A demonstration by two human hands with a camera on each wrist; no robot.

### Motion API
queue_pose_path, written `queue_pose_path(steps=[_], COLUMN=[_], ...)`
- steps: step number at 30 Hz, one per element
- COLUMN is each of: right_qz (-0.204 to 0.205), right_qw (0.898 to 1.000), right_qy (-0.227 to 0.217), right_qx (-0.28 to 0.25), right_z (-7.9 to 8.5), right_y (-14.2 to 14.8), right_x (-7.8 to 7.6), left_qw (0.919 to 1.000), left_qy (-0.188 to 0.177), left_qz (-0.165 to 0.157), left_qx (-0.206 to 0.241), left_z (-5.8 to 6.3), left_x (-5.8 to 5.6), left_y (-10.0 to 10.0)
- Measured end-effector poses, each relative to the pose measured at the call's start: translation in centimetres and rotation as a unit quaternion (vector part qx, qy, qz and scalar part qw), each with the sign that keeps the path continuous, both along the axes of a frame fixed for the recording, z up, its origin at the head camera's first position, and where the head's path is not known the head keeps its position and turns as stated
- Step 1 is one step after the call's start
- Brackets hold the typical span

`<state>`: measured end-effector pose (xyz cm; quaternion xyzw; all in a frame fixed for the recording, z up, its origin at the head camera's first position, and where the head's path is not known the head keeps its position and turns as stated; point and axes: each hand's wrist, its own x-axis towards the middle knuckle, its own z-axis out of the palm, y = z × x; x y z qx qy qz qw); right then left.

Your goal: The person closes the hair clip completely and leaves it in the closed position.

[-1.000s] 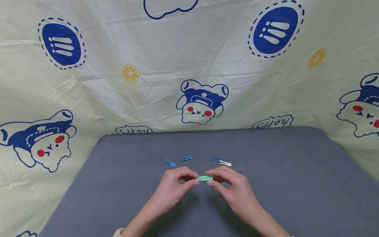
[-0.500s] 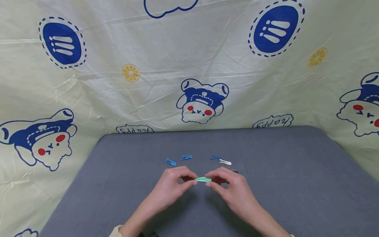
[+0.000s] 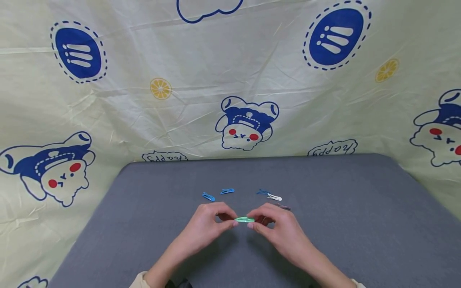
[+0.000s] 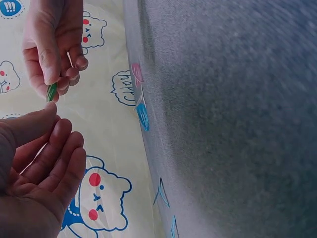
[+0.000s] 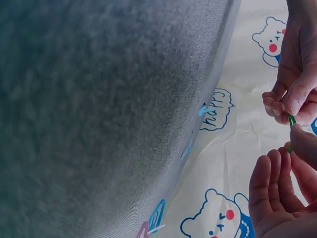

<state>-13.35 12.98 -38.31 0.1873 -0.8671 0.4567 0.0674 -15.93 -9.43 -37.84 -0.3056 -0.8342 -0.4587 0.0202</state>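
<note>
Reaching in from the near edge, two pale sleeves (image 3: 139,281) frame the action, one at each side. Here come the forearms, angling inward, and there are the hands, facing each other over the grey table (image 3: 144,224). The left hand (image 3: 209,222) has thumb and forefinger pinched on one end of a slim green hair clip (image 3: 244,219); the right hand (image 3: 276,224) pinches the opposite end the same way. So neither hand is nearer: both are right on it, and the clip bridges the gap between the fingertips.

And that's the relation to watch! The clip's long axis runs side to side, straight from one hand to the other, looking close to level and held up off the cloth surface, with shadows below. Whether its arms are snapped together or parted, I can't tell.

Just past the right hand's knuckles, a dull pinkish clip (image 3: 283,207) peeks out. Beyond it lies a white clip (image 3: 274,197), with a dark blue clip (image 3: 262,192) right beside it; touching or not, hard to call. Over beyond the left hand sit two bright blue clips (image 3: 208,196), apart from each other, both slanted.

Then the far table edge, and behind it all hangs a creased curtain (image 3: 194,60), covered in bears and orange slices.
</note>
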Motion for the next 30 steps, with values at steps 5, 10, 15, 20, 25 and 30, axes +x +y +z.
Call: queue_pose_path(steps=[5, 10, 15, 20, 25, 30], right_qz=[0.034, 0.06, 0.076, 0.093, 0.116, 0.132], right_qw=[0.999, 0.998, 0.996, 0.993, 0.99, 0.987], right_qy=[0.002, -0.012, -0.033, -0.047, -0.053, -0.051], right_qx=[0.003, 0.019, 0.043, 0.056, 0.066, 0.076], right_z=[-0.2, -0.5, -0.7, -0.9, -1.0, -1.4], right_y=[-0.2, -0.5, -1.0, -1.5, -1.9, -2.2], right_x=[-0.6, -1.1, -1.7, -2.4, -3.3, -4.2], left_qw=[0.9997, 0.9991, 0.9982, 0.9976, 0.9958, 0.9944], left_qy=[0.006, -0.011, -0.026, -0.042, -0.072, -0.086], left_qz=[0.004, 0.008, 0.009, 0.002, 0.003, 0.008], left_qx=[-0.022, -0.041, -0.053, -0.055, -0.056, -0.06], left_z=[-0.4, -0.8, -1.1, -1.6, -2.0, -2.2], left_x=[-0.2, -0.4, -0.5, -0.9, -1.4, -1.9], left_y=[-0.4, -1.1, -1.6, -2.1, -2.5, -2.8])
